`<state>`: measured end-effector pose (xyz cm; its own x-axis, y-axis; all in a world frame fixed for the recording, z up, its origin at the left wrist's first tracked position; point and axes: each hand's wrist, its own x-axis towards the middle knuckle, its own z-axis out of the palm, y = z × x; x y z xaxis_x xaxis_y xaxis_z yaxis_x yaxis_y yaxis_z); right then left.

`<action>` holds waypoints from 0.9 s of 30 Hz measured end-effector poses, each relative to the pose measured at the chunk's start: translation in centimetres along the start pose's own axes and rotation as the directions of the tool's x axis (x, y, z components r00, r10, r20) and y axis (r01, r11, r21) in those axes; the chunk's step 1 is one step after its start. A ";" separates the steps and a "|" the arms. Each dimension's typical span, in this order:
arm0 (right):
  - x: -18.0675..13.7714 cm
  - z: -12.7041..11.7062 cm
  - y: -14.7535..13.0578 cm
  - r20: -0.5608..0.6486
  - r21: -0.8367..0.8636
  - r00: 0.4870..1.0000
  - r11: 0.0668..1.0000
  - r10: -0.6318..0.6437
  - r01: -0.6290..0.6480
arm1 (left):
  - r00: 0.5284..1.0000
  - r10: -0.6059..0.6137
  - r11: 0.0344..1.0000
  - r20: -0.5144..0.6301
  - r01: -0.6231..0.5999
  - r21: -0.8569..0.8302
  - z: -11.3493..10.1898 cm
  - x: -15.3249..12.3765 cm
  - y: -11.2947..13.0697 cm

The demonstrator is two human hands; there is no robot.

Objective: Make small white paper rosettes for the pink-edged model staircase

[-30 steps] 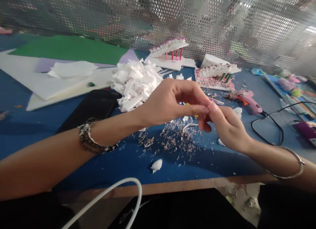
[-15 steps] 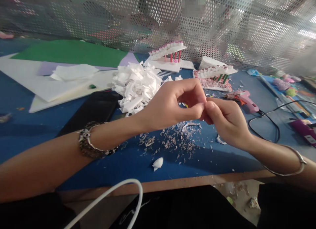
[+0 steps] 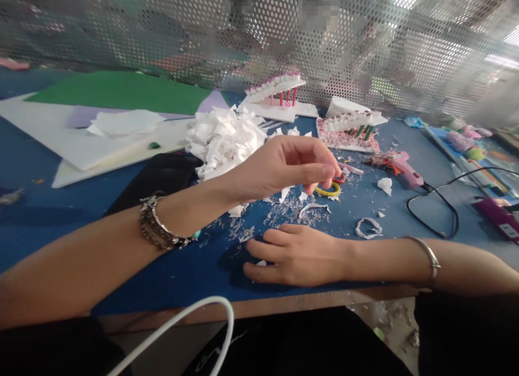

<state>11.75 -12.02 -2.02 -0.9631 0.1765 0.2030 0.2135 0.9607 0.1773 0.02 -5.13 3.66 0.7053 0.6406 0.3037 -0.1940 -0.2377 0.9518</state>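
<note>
My left hand (image 3: 287,167) is raised over the middle of the table, thumb and fingertips pinched together. Anything between those fingertips is too small or hidden to make out. Lower down, my right hand (image 3: 298,256) reaches left across the blue tabletop with its fingers apart. A small white scrap (image 3: 261,263), partly covered, shows between its thumb and fingers. Behind my left wrist rises a heap of white paper strips (image 3: 227,140). Fine shavings (image 3: 292,213) and a curled white strip (image 3: 314,208) lie between the two hands.
A pink glue gun (image 3: 405,167) with a black cord lies at right. Two small models, one on red posts (image 3: 281,97) and one on green posts (image 3: 352,127), stand at the back. White boards (image 3: 89,149), a green sheet (image 3: 121,92) and a black flat object (image 3: 154,178) are left.
My right hand has come away from my left fingertips and moved down and left to the white scrap. My left hand keeps its pinch in nearly the same place.
</note>
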 end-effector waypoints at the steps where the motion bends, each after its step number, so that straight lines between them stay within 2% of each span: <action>1: 0.1 0.3 0.1 -0.010 0.015 1.000 1.000 -0.020 0.020 | 1.000 -0.007 1.000 0.001 0.007 0.003 0.0 -0.1 0.0; 6: 0.2 0.7 0.4 -0.071 0.035 0.996 0.998 -0.055 0.058 | 1.000 -0.008 1.000 0.007 0.007 0.020 -0.2 -0.1 -0.3; 10: -0.7 -0.3 1.4 -0.033 0.082 0.995 0.992 0.094 -0.091 | 0.999 -0.034 0.999 0.014 0.033 0.034 -0.2 -0.1 -0.5; 13: -2.2 -1.4 2.5 -0.038 0.232 0.969 0.945 0.245 -0.230 | 0.999 -0.036 0.999 0.034 0.035 0.021 -0.1 -0.1 -0.5; 17: -4.6 -2.8 3.8 -0.068 0.435 0.874 0.802 0.482 -0.408 | 0.997 -0.055 0.998 0.057 0.056 -0.023 0.0 0.1 -0.6; 22: -7.1 -3.7 4.9 -0.090 0.560 0.704 0.620 0.704 -0.549 | 0.980 -0.160 0.975 0.117 0.175 -0.136 0.0 0.3 -1.6; 25: -8.1 -3.8 5.3 -0.113 0.610 0.623 0.549 0.774 -0.571 | 0.971 -0.188 0.978 0.147 0.198 -0.060 0.1 0.4 -2.8; 27: -8.6 -3.7 5.4 -0.076 0.656 0.589 0.485 0.805 -0.578 | 0.968 -0.205 0.979 0.145 0.201 0.040 0.3 0.4 -3.6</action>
<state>21.77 -9.18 0.74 -0.3829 0.8608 0.3353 0.5533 0.5044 -0.6629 1.23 -4.28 0.28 0.8214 0.5628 0.0926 -0.0204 -0.1332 0.9909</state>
